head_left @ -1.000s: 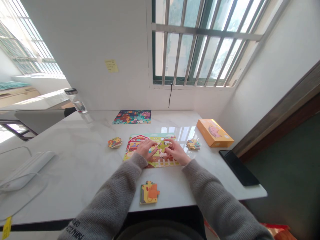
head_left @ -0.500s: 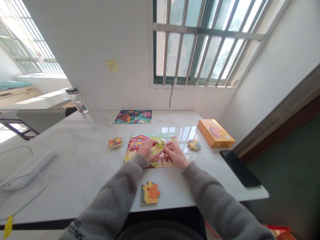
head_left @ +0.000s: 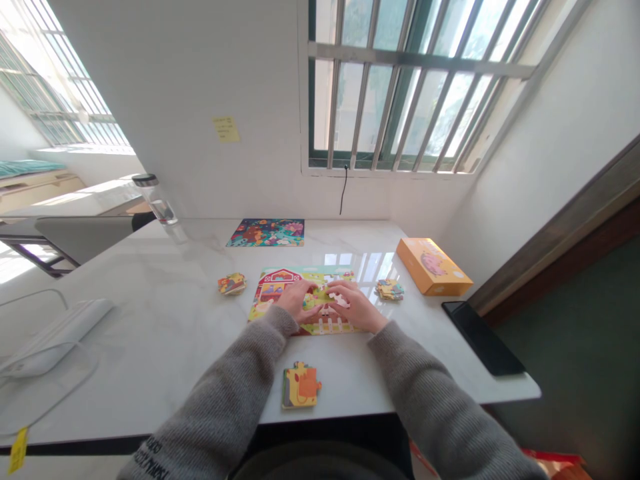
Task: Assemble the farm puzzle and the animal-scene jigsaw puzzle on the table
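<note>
A farm puzzle board point(head_left: 273, 285) with a red barn lies at the middle of the white table point(head_left: 150, 333). Both my hands rest on it. My left hand point(head_left: 294, 301) lies with fingers stretched over a green-yellow puzzle piece point(head_left: 319, 298) set flat in the board. My right hand point(head_left: 359, 308) lies flat beside it, its fingertips touching the same piece from the right. Neither hand lifts anything. Grey sleeves cover both arms.
A small stack of pieces point(head_left: 300, 385) sits near the front edge, with other piles left point(head_left: 231, 283) and right point(head_left: 389, 289) of the board. An orange box point(head_left: 434, 267) and a black tablet point(head_left: 483, 337) lie right. A second puzzle point(head_left: 265, 233) and a bottle point(head_left: 157, 203) stand behind.
The green-yellow piece, held up between both hands a second ago, now lies down on the board. Both hands have flattened onto it.
</note>
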Available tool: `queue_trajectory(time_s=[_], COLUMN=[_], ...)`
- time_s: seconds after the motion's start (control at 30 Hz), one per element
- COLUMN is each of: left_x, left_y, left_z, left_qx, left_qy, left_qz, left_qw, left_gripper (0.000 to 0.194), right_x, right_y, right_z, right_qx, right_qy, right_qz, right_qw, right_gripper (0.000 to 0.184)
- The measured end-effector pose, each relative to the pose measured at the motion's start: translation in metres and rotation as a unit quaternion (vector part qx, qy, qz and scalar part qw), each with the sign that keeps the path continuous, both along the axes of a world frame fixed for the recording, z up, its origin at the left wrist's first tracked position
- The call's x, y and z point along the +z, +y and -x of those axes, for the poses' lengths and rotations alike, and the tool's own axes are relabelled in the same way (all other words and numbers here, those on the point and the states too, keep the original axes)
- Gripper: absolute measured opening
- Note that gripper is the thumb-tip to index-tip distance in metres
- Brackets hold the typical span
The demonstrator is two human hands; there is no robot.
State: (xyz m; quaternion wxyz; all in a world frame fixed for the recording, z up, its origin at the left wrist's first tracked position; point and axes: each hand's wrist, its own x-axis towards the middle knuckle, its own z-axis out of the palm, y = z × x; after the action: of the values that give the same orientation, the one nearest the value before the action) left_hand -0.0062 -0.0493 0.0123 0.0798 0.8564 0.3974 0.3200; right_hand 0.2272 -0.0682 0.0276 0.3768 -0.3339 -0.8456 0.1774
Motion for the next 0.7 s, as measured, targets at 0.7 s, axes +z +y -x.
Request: queue_trajectory(time_s=[0.7], left_x=[0.000], left_y=[-0.004], left_z=[0.000], left_qx=[0.061], left_qy=[0.167], left_qz=[0.084], left_qw=[0.980], left_gripper=[0.038], right_x=[-0.014], right_y=[0.062], right_z=[-0.008], right_qx=[-0.185], right_qy=[-0.191], right_qz=[0.053], right_qw=[0.963], right_gripper=[0.031])
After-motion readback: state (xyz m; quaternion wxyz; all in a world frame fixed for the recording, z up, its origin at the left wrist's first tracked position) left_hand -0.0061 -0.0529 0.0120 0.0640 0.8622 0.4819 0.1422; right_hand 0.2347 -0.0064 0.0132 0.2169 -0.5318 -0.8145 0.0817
